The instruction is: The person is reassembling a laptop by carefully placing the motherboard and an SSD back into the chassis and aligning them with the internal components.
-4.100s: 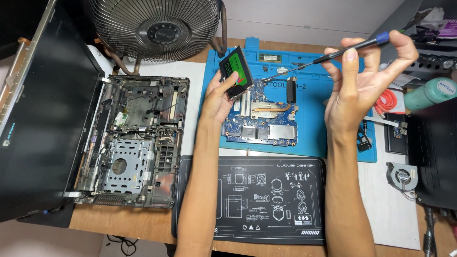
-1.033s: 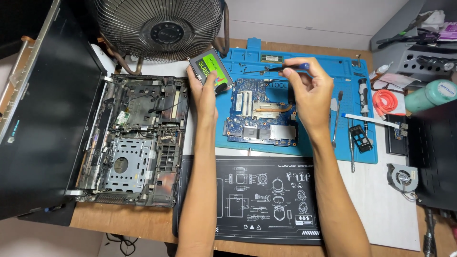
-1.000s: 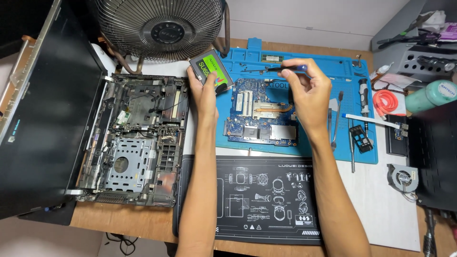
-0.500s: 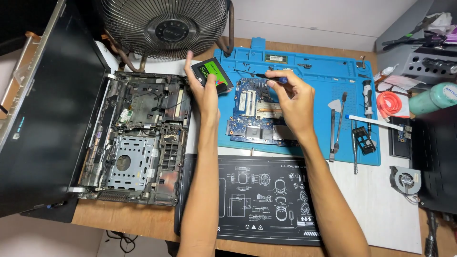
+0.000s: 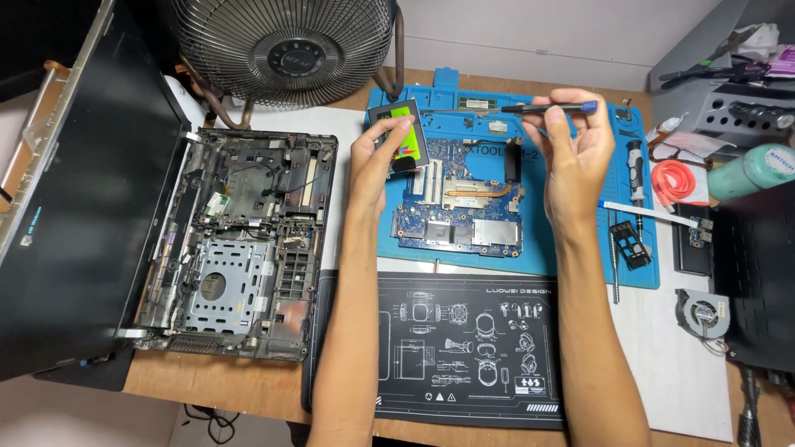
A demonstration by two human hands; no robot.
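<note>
My left hand (image 5: 377, 157) holds a small flat drive (image 5: 399, 132) with a black case and a green label, tilted up above the blue work mat (image 5: 580, 257). My right hand (image 5: 571, 149) pinches a thin black screwdriver with a blue cap (image 5: 546, 108), held level, its long shaft pointing left toward the drive. Below both hands a blue laptop motherboard (image 5: 460, 207) lies on the blue mat. To the left sits the gutted laptop base (image 5: 236, 248) with its black lid (image 5: 83, 215) open.
A metal fan (image 5: 286, 45) stands at the back. A black printed mat (image 5: 464, 348) lies in front. Right of the blue mat are loose tools, a red coil (image 5: 675, 182), a ribbon cable (image 5: 654, 213), a small cooling fan (image 5: 702, 313) and a green bottle (image 5: 749, 170).
Both hands have lifted off the motherboard. The right hand rose and moved right with the screwdriver now held level. The drive stays in the left hand, tilted more upright.
</note>
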